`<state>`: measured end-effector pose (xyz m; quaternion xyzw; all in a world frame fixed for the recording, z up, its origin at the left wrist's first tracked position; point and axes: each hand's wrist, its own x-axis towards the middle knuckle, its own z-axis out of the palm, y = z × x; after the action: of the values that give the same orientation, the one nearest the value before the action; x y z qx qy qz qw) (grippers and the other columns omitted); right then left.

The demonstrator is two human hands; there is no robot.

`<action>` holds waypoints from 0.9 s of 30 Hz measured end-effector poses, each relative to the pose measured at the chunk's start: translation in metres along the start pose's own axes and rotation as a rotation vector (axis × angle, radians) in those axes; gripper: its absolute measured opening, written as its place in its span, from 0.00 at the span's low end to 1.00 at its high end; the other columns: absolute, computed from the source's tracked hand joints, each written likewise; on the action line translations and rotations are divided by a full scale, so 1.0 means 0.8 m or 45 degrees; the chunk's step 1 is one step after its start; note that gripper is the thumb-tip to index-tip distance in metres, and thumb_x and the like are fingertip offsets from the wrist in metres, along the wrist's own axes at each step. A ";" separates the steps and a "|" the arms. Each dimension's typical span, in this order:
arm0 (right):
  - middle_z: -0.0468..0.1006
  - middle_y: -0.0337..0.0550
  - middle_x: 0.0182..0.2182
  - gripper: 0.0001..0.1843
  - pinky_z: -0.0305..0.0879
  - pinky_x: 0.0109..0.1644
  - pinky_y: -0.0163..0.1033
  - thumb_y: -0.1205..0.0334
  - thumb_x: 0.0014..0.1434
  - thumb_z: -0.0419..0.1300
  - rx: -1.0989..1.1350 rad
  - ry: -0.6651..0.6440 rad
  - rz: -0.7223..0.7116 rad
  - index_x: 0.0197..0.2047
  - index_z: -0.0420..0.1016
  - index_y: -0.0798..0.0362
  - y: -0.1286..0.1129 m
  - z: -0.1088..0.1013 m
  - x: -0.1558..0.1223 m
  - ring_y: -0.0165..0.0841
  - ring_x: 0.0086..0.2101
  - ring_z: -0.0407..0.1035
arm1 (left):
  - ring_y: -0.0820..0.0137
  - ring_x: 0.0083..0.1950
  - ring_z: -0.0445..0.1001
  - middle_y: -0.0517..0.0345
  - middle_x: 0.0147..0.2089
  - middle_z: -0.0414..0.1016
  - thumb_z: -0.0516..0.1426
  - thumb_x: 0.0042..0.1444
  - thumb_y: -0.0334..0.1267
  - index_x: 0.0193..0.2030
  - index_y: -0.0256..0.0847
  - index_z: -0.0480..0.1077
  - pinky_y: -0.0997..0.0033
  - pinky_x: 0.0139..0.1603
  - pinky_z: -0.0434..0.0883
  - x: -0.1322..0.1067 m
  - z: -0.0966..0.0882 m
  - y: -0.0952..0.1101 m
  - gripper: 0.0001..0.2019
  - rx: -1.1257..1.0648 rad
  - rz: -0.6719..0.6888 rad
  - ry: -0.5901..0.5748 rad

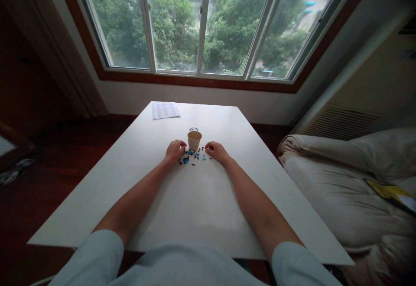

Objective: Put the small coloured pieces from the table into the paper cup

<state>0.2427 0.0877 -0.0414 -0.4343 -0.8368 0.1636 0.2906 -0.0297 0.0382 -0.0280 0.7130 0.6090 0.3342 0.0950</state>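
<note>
A brown paper cup (194, 141) stands upright on the white table (195, 208). Small blue, dark and brown pieces (186, 160), too tiny to identify, lie scattered in front of it. My left hand (176, 150) rests just left of the cup, its fingers curled together at the edge of the pieces. On the cup's right side is my right hand (216, 151), thumb and fingers drawn together close to a few dark pieces. Whatever either hand pinches is too small to make out. The bottom of the cup's inside is hidden.
Behind the cup lies a thin dark looped object (193, 129). Printed papers (165, 110) lie at the table's far left corner. A window (201, 30) is beyond the table. To the right is a couch with a pale cover (325, 186).
</note>
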 end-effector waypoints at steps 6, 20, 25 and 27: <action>0.73 0.41 0.31 0.05 0.59 0.39 0.35 0.66 0.57 0.61 -0.109 0.047 0.019 0.35 0.79 0.52 -0.005 0.004 0.001 0.31 0.32 0.64 | 0.63 0.47 0.70 0.51 0.43 0.76 0.55 0.59 0.35 0.41 0.43 0.79 0.64 0.49 0.67 -0.008 0.002 0.007 0.10 0.173 0.161 -0.048; 0.72 0.41 0.33 0.03 0.60 0.42 0.36 0.63 0.59 0.63 -0.158 0.046 0.041 0.35 0.78 0.51 -0.005 0.015 0.002 0.32 0.36 0.64 | 0.62 0.46 0.67 0.52 0.43 0.75 0.58 0.59 0.40 0.40 0.46 0.79 0.64 0.47 0.65 -0.019 0.001 0.025 0.08 0.322 0.177 -0.070; 0.73 0.42 0.33 0.02 0.60 0.41 0.36 0.64 0.58 0.63 -0.148 0.075 0.028 0.33 0.77 0.51 -0.008 0.016 0.001 0.32 0.37 0.64 | 0.63 0.46 0.67 0.52 0.43 0.76 0.56 0.61 0.37 0.39 0.45 0.79 0.64 0.48 0.65 -0.018 0.001 0.023 0.09 0.280 0.145 -0.078; 0.73 0.42 0.33 0.02 0.61 0.41 0.37 0.64 0.57 0.63 -0.131 0.104 0.014 0.32 0.77 0.52 -0.011 0.016 0.001 0.33 0.36 0.65 | 0.63 0.46 0.68 0.52 0.42 0.76 0.55 0.62 0.36 0.39 0.45 0.79 0.64 0.48 0.65 -0.018 0.000 0.022 0.10 0.248 0.143 -0.082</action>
<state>0.2287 0.0830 -0.0466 -0.4597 -0.8290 0.1041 0.3009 -0.0156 0.0205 -0.0239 0.7623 0.5942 0.2551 0.0259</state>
